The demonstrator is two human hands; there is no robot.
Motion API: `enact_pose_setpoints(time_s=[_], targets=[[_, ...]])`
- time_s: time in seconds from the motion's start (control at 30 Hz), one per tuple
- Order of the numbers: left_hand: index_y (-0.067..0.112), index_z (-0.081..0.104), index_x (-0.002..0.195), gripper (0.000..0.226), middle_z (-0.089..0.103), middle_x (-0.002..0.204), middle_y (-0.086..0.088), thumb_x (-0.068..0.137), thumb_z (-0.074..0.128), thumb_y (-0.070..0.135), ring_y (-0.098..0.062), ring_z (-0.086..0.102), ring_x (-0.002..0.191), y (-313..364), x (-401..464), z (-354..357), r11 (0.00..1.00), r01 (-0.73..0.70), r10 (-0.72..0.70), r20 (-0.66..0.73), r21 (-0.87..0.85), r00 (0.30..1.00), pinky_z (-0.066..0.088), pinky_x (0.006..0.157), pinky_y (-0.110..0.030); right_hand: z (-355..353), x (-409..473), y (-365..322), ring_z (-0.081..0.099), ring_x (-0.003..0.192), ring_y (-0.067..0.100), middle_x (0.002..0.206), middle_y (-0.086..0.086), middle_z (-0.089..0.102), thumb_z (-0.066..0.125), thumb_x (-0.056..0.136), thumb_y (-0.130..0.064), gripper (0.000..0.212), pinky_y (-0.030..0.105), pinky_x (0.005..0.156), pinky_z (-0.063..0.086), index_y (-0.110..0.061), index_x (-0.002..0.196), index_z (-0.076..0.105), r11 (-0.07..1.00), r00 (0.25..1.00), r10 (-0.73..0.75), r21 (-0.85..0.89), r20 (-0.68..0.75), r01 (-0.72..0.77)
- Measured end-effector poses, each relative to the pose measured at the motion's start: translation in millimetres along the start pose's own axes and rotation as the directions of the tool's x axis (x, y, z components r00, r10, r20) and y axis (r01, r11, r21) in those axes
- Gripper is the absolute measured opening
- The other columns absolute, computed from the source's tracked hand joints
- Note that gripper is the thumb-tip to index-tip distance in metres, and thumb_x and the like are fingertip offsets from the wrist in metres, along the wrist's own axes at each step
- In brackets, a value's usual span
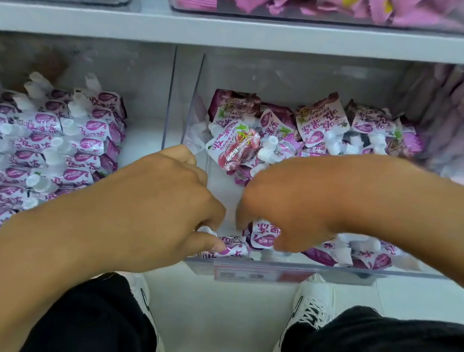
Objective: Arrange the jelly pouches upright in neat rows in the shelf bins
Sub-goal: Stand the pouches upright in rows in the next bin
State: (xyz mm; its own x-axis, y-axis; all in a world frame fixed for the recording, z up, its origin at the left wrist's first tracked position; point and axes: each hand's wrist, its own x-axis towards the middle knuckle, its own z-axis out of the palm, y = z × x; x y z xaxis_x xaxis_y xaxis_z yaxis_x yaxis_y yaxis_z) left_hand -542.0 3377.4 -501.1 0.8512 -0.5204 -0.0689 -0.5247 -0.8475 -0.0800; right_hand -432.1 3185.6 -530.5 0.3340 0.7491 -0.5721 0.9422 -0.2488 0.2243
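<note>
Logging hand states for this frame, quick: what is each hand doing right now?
Left hand: fingers curled on a jelly pouch at the clear bin's front wall.
Right hand: curled among pouches; grip cannot be told.

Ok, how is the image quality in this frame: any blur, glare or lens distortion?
Head view: lighting is even and soft, with no hard shadows. The right hand is motion-blurred, and the upper bins are smeared too. The shelf edge bows from the wide-angle lens. The neat pouches in the left bin go soft toward the frame's edge. Mild glare on the clear bin front.
</note>
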Motion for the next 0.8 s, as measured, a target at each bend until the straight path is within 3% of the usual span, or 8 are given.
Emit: enact_pose_setpoints(time_s=[0.1,0.2,0.27,0.4,0.47,0.57,0.63,0.8], targets=[[0.035,0.067,0.064,0.046,0.051,0.054,0.013,0.081,0.037,0.066,-0.012,0.049,0.054,-4,-1,3,0.999,0.002,-0.004,-0.055,-0.038,0.998,0.029,0.073,-0.026,-13,5,-19,0.039,0.059,0.004,0.081,-0.016,0.057,0.082,0.058,-0.060,0.049,0.020,0.054,0.030,-0.045,0.100,0.061,0.979,0.993,-0.117,-0.174,-0.031,0.110],[0.037,0.065,0.062,0.045,0.050,0.053,0.014,0.078,0.037,0.069,-0.009,0.042,0.053,-7,-3,5,0.997,0.016,-0.019,-0.042,-0.078,0.999,0.047,0.075,-0.030,-29,-8,-7,0.049,0.103,0.017,0.088,-0.010,0.046,0.073,0.077,-0.044,0.036,0.035,0.094,0.043,-0.030,0.108,0.063,0.964,0.957,-0.244,-0.147,-0.158,0.221],[0.037,0.065,0.064,0.045,0.050,0.054,0.014,0.078,0.038,0.070,-0.010,0.038,0.056,-7,-6,8,0.995,0.016,-0.020,-0.036,-0.098,0.999,0.052,0.073,-0.034,-39,-23,17,0.051,0.104,0.020,0.084,-0.010,0.037,0.068,0.077,-0.037,0.023,0.043,0.093,0.048,-0.028,0.098,0.066,0.984,0.945,-0.170,-0.105,-0.281,0.146],[0.037,0.063,0.067,0.047,0.051,0.056,0.014,0.079,0.034,0.072,-0.011,0.038,0.060,-6,-4,9,0.994,0.043,-0.044,-0.003,-0.098,0.999,0.050,0.078,-0.038,-23,-47,50,0.058,0.090,0.020,0.083,-0.008,0.059,0.069,0.076,-0.047,0.021,0.040,0.072,0.053,-0.029,0.085,0.063,0.986,0.927,0.146,0.122,-0.345,-0.110],[0.037,0.063,0.070,0.052,0.053,0.060,0.014,0.080,0.029,0.074,-0.010,0.043,0.064,-6,-3,8,0.992,0.049,-0.049,0.002,-0.119,0.999,0.048,0.081,-0.037,-16,-57,51,0.057,0.070,0.015,0.078,-0.008,0.062,0.067,0.078,-0.054,0.030,0.035,0.065,0.051,-0.025,0.087,0.066,0.912,0.831,0.301,0.396,-0.468,-0.107],[0.038,0.063,0.071,0.052,0.052,0.061,0.015,0.080,0.028,0.076,-0.008,0.043,0.066,-6,-4,8,0.990,0.046,-0.049,-0.018,-0.136,0.999,0.045,0.083,-0.035,-19,-60,31,0.058,0.060,0.003,0.071,-0.012,0.066,0.069,0.081,-0.050,0.032,0.016,0.056,0.043,-0.019,0.089,0.073,0.744,0.584,0.516,0.665,-0.627,0.057],[0.036,0.064,0.066,0.051,0.052,0.057,0.015,0.080,0.032,0.074,-0.009,0.046,0.061,-7,-2,9,0.993,0.022,-0.026,-0.042,-0.113,0.999,0.039,0.082,-0.031,-25,-49,5,0.064,0.068,0.005,0.076,-0.008,0.071,0.071,0.083,-0.045,0.027,0.024,0.062,0.050,-0.018,0.088,0.074,0.641,0.518,0.579,0.744,-0.629,0.187],[0.035,0.068,0.067,0.055,0.059,0.056,0.019,0.076,0.038,0.080,-0.004,0.048,0.066,-14,-3,10,0.976,0.022,-0.021,0.008,-0.219,1.000,0.044,0.080,-0.035,-13,0,-33,0.063,0.073,0.013,0.077,-0.004,0.067,0.069,0.089,-0.035,0.020,0.040,0.068,0.052,-0.015,0.085,0.067,0.545,0.693,0.494,0.808,-0.525,0.224]])
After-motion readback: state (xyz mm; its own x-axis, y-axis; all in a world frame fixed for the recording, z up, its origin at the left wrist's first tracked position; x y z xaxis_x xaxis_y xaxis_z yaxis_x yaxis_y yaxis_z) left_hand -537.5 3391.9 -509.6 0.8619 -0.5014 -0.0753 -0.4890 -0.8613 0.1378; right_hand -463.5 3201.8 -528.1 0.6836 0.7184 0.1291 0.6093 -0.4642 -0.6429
